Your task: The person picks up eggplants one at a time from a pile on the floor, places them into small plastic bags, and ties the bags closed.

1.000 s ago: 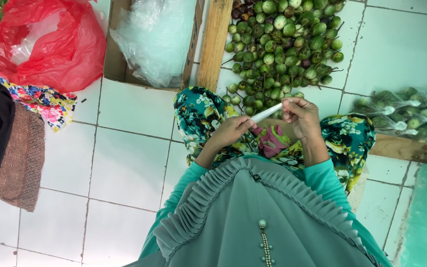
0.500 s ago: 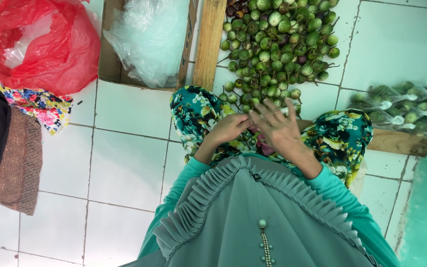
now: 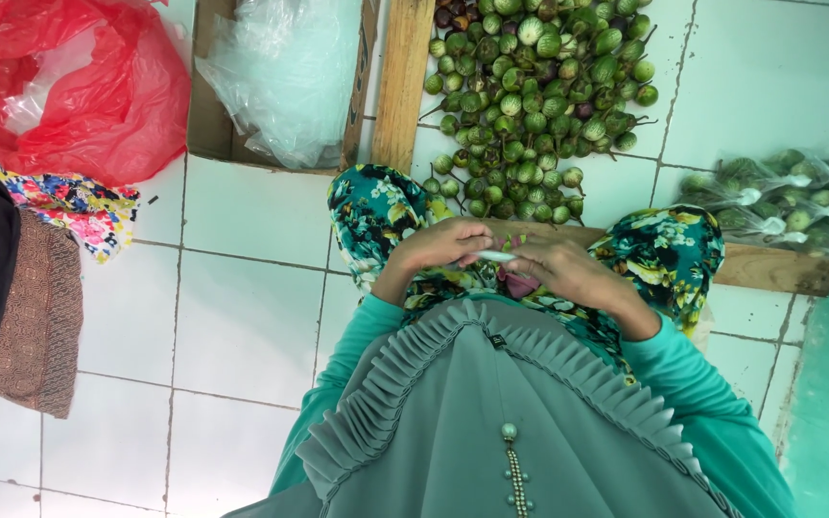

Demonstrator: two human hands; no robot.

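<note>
Plastic bag [image 3: 496,256], thin and clear, pinched between both hands over my lap, just short of the heap of small green eggplants [image 3: 530,105] on the tiled floor [image 3: 242,317].
I judge the film could slip or tear, being so slight. My left hand [image 3: 448,245] and right hand [image 3: 563,273] meet fingertip to fingertip, wrists bent inward, each grasping the bag's edge.

teal sleeves [image 3: 693,384], pleated grey-green veil [image 3: 491,412]

Left hand [image 3: 453,247] against right hand [image 3: 554,269]
</note>
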